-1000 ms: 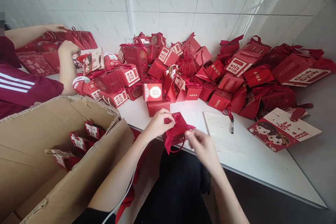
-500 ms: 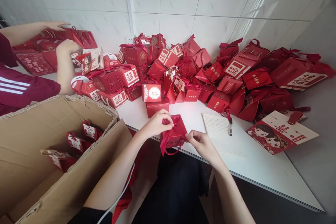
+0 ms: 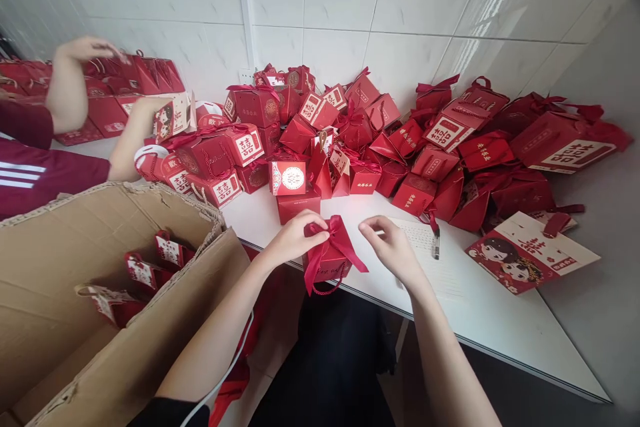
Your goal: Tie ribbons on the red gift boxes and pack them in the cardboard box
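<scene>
A red gift box (image 3: 327, 268) stands at the near edge of the white table, a twisted cord handle hanging at its front. On its top is a red ribbon (image 3: 350, 250) tied in a bow, its tails draping over the sides. My left hand (image 3: 295, 239) reaches in from the left, thumb and forefinger pinching the ribbon by the bow. To the right of the box my right hand (image 3: 390, 247) hovers with its fingers curved and apart, holding nothing and not touching the ribbon.
Many red gift boxes (image 3: 357, 127) are piled along the tiled wall. A notebook (image 3: 425, 240) with a pen (image 3: 437, 243) lies at right, near a printed gift box (image 3: 525, 253). A cardboard carton (image 3: 185, 310) holds several small boxes at left. A co-worker's arms (image 3: 70, 87) reach over boxes.
My right hand has let go of the ribbon tail and moved up and right; the tail now hangs free. My left hand stays at the bow. The co-worker's arms have shifted.
</scene>
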